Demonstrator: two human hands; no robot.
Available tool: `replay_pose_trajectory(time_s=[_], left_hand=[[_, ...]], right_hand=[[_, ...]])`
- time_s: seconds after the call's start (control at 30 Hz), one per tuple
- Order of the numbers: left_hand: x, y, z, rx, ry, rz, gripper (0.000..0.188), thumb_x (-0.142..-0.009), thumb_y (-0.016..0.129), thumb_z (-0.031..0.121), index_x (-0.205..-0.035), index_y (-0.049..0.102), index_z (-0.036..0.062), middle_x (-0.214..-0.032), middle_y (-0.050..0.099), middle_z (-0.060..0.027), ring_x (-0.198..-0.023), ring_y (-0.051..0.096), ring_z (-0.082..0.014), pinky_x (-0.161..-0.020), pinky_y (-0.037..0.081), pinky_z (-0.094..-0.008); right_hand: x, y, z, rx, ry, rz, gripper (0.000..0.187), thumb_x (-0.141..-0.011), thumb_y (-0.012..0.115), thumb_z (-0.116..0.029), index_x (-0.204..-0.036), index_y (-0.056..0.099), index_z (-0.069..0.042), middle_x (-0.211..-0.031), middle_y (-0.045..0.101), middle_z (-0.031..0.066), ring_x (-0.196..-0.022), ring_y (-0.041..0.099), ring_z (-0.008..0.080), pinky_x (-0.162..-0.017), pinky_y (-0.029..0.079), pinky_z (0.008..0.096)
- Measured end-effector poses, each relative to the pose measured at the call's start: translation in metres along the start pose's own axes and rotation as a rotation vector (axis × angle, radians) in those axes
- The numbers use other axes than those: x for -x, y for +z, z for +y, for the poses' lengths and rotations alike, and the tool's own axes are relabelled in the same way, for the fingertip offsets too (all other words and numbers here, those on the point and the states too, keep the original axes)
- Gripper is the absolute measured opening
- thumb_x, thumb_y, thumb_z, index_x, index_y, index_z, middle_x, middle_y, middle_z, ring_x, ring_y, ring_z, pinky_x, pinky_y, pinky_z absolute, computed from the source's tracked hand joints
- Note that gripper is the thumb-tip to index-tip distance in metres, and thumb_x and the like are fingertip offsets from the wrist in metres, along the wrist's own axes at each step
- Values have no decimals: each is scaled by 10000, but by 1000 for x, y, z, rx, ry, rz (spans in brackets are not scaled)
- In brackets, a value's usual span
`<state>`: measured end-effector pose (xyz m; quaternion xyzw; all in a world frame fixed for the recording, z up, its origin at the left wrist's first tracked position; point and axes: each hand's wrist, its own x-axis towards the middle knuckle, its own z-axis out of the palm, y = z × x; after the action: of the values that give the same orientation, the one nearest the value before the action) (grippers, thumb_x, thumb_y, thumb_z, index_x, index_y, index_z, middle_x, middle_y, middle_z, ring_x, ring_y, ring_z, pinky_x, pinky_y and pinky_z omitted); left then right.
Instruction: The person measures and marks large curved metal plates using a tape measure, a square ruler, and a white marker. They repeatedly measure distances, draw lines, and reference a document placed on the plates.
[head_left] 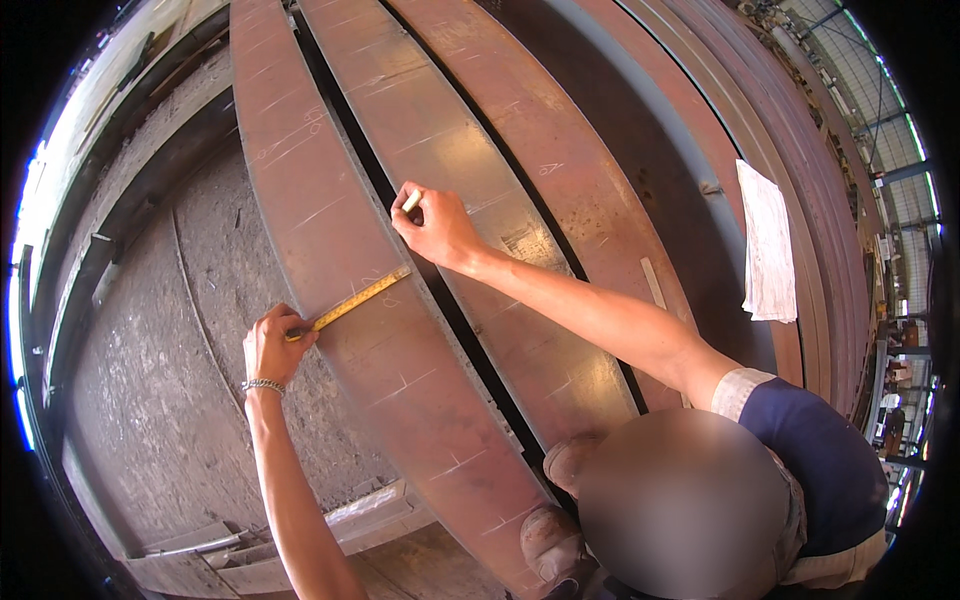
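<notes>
My left hand (270, 348) is closed on the near end of a yellow tape measure (355, 302), at the left edge of a long reddish-brown steel strip (345, 250). The tape lies across that strip, its far end close to the strip's right edge. Above the dark gap beside this strip is my right hand (438, 228), its fingers pinching a short pale stick of chalk (412, 201). Thin white marks run across the strip at intervals. Whether the chalk touches the steel I cannot tell.
More long steel strips (570, 170) lie side by side to the right, with dark gaps between them. White paper sheets (768, 245) rest on the steel at right. A thin pale strip (652, 282) lies nearer. My shoes (552, 542) stand on the steel. Left is a dirty, grey-brown surface (170, 380).
</notes>
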<state>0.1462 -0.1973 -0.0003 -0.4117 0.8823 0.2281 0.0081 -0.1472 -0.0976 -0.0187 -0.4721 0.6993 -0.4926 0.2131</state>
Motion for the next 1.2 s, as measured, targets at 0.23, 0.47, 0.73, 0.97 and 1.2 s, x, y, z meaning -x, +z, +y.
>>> replay_pose_trajectory(time_s=[0.23, 0.47, 0.73, 0.97, 1.2], left_hand=[[-2, 1, -6, -8, 0, 0, 193, -741, 844, 218, -897, 805, 112, -980, 719, -32, -887, 706, -264, -801, 552, -392], [-4, 4, -9, 28, 2, -4, 196, -742, 844, 221, -899, 806, 111, -981, 716, -34, -875, 704, -263, -796, 551, -396], [-5, 2, -8, 34, -19, -24, 193, -748, 842, 215, -905, 809, 108, -998, 723, -42, -892, 712, -256, -816, 556, -386], [-4, 1, -7, 50, -13, -27, 199, -744, 843, 211, -908, 808, 102, -999, 725, -47, -900, 715, -259, -833, 556, -380], [-4, 3, -9, 38, 6, -13, 188, -739, 842, 207, -888, 804, 101, -994, 724, -40, -898, 713, -260, -824, 555, -385]], right_hand=[[-3, -3, 2, -58, 52, -316, 157, -931, 622, -170, -870, 626, -25, -707, 699, 76, -632, 674, 146, -607, 527, 323], [-15, 23, 18, -48, 94, -634, 154, -901, 599, -160, -851, 599, -15, -708, 688, 100, -674, 685, 170, -643, 529, 337], [-18, 27, 25, 111, -7, -655, 156, -849, 617, -161, -806, 609, -11, -684, 684, 118, -676, 695, 216, -658, 531, 353], [-19, 31, 25, 153, -21, -642, 154, -839, 631, -162, -817, 626, -9, -706, 693, 145, -698, 707, 253, -664, 532, 362], [-11, 36, 26, 240, -136, -584, 136, -842, 649, -136, -817, 611, -8, -728, 678, 175, -726, 693, 342, -676, 534, 403]])
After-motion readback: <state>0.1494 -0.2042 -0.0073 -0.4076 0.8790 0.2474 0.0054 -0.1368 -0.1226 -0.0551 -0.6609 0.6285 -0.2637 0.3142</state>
